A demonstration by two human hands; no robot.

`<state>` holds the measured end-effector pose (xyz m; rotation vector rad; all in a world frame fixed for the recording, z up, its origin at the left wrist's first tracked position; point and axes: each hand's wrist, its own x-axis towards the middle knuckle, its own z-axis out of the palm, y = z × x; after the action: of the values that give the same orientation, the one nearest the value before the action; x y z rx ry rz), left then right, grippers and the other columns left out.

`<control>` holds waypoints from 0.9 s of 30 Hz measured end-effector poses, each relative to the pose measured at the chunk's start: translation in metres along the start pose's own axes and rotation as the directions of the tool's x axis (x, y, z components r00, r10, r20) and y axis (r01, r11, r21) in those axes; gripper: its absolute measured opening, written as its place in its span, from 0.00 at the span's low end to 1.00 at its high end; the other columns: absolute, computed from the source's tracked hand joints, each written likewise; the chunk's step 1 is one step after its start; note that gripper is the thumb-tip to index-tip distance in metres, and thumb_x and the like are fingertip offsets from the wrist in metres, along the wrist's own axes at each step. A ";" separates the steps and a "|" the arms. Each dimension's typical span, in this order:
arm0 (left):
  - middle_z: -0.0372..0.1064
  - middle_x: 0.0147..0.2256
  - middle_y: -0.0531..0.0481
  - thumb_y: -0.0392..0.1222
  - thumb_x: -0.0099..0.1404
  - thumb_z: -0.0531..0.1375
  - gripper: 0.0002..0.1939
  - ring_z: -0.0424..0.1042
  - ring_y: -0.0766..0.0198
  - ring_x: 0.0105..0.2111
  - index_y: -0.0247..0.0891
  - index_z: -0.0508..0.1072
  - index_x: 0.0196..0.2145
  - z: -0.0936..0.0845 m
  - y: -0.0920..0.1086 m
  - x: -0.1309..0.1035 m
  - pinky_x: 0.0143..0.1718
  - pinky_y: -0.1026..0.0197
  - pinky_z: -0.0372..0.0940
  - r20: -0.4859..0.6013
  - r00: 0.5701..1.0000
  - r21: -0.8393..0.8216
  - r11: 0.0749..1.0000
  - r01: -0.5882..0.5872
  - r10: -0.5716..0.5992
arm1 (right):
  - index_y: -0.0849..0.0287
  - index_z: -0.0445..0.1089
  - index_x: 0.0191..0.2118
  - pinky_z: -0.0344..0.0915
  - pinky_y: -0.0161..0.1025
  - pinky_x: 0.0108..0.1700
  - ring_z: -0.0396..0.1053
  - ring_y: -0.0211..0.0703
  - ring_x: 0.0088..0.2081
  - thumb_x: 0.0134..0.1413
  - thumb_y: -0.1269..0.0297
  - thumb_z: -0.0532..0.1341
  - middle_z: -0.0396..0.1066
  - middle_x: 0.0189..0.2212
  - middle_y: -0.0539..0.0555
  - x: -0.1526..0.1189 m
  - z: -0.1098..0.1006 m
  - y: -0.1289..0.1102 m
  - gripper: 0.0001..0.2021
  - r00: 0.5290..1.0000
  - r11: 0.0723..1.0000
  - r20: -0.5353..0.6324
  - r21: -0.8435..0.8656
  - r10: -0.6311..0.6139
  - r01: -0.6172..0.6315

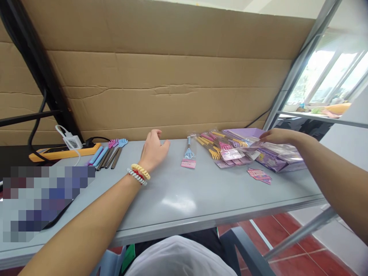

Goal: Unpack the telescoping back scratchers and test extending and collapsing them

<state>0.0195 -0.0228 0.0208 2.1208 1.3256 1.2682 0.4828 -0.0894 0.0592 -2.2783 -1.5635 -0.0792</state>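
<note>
My left hand (155, 148) is raised a little above the table, its fingers loosely bent and thumb apart, with nothing in it. Just right of it lies a blue back scratcher (189, 152) in a clear bag with a pink card. On the right, my right hand (278, 135) reaches over a purple box (271, 161) of clear plastic bags (283, 149). Its fingers stretch out onto the bags; the fingertips are partly hidden. Between the hands is a pile of bagged back scratchers (227, 147), yellow, pink and purple. Loose pink cards (259, 175) lie before the box.
Unbagged back scratchers (113, 153) with pink, purple and blue heads lie at the left, beside an orange power strip (63, 152) with a white charger (74, 141). A blurred-out flat object (48, 203) is at front left. Cardboard (172, 76) stands behind the table (178, 203).
</note>
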 end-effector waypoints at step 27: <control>0.69 0.45 0.42 0.43 0.60 0.51 0.17 0.69 0.54 0.43 0.35 0.67 0.45 0.004 -0.011 -0.001 0.41 0.56 0.62 0.271 0.960 0.418 0.889 -0.187 0.074 | 0.64 0.69 0.38 0.56 0.37 0.28 0.70 0.48 0.33 0.49 0.47 0.55 0.73 0.33 0.61 -0.079 0.109 -0.273 0.22 0.893 0.942 0.328 -0.025 -0.308 0.334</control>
<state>0.0166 -0.0172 0.0112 2.6151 1.4826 0.7530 0.1864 -0.0374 0.0129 -2.1472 -2.1344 0.1523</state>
